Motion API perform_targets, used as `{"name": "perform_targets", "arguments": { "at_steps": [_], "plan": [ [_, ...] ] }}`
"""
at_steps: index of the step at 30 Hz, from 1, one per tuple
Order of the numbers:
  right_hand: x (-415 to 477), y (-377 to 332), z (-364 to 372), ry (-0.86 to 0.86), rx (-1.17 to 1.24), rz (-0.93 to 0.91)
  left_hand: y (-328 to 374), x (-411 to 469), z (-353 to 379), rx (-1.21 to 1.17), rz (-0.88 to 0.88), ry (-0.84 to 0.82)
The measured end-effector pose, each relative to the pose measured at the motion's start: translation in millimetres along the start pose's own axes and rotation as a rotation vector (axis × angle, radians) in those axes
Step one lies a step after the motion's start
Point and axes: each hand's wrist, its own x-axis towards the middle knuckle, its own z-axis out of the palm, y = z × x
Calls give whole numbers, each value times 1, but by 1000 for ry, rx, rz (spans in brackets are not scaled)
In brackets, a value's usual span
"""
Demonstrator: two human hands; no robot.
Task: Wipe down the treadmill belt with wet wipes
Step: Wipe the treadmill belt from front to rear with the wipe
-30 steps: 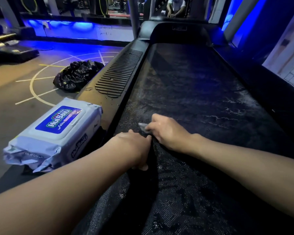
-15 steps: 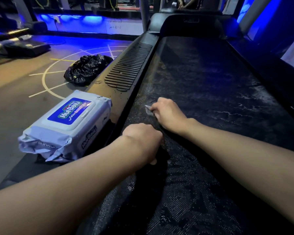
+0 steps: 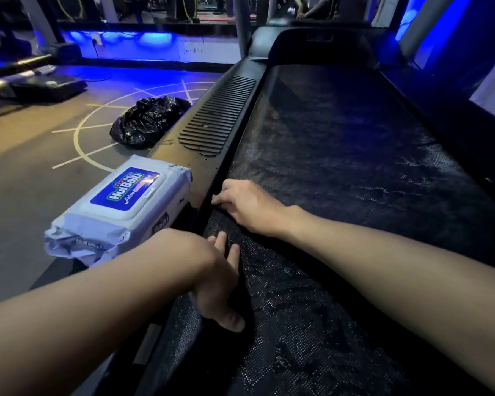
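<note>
The treadmill belt [image 3: 340,167] is long and dark and runs up the middle, with shiny wet-looking patches on it. The left hand [image 3: 215,278] lies flat on the near left edge of the belt. Its fingers are straight and spread a little, and it holds nothing. The right hand [image 3: 246,207] is a bit farther up, pressed down on the same left edge. Its fingers are bent, with the tips right where the belt meets the side rail [image 3: 220,115]. I cannot tell if a wipe is under that hand, because the fingers hide it. The pack of wet wipes [image 3: 120,207] sits on the side rail, just left of both hands, with its lid closed. A black bag [image 3: 149,121] lies on the floor beside the treadmill, farther up.
</note>
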Motion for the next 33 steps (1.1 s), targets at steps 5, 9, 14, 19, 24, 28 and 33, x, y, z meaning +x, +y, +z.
{"name": "perform_targets", "arguments": {
  "at_steps": [5,9,14,19,24,28,33],
  "plan": [
    [-11,-14,-4,-24,-40,-16,6,5,5,-6,-35,37],
    [-15,8,-23,-67,19,-8,3,13,16,-2,-41,78],
    [-34,-4,-18,-80,44,-71,6,13,15,18,-42,85],
    [-40,14,-22,75,96,22,9,13,9,74,-61,77],
    [-60,-6,-20,-82,90,-218,8,13,7,57,-64,77],
    [-55,22,-27,64,41,-66,16,8,-9,33,-34,51],
    [-77,9,-28,-57,86,-193,19,8,-14,-47,-19,112]
  ]
}}
